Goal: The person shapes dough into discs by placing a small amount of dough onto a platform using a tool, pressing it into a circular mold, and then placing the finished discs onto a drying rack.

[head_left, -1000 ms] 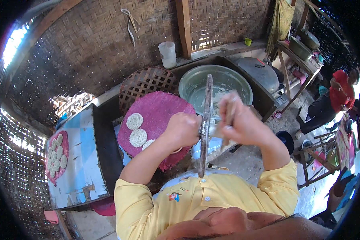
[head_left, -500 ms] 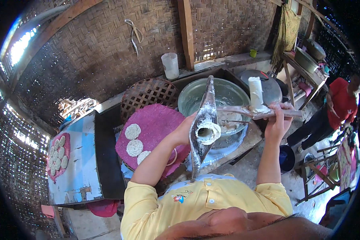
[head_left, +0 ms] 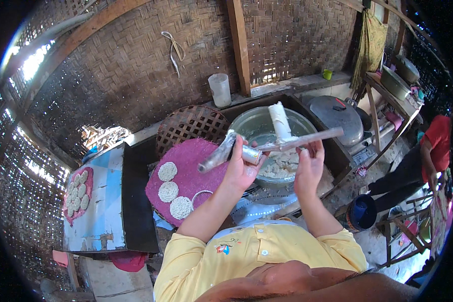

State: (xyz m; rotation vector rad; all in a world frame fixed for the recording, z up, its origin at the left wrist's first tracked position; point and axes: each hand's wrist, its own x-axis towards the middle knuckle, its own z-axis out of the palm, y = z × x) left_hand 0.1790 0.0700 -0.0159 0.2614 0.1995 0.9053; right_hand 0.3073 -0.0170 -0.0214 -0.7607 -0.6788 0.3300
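Note:
My left hand [head_left: 242, 168] is closed around the body of a hand dough press [head_left: 215, 157], a short cylinder with long wooden handles, now turned on its side. My right hand [head_left: 309, 163] grips the crossbar of the press's plunger [head_left: 281, 121], whose white, dough-coated post points upward. The plunger is out of the cylinder. Both parts are over a large green basin [head_left: 244, 121] with crumbly white dough [head_left: 282, 166] inside. Left of the basin, several round noodle-like dough discs [head_left: 168, 192] lie on a purple mat [head_left: 201, 156], beside a thin pale ring [head_left: 200, 195].
A woven basket tray [head_left: 186, 126] leans behind the mat. A lidded pot [head_left: 337, 118] stands right of the basin. More discs lie on a blue-white box top [head_left: 103, 201] at the left. At the right, a person in red [head_left: 435, 146] stands near a dark bucket [head_left: 361, 211].
The press body has swung from upright, with its hole facing up, to lying sideways. The plunger has come left and lower over the basin. The person in red has shifted nearer the right edge.

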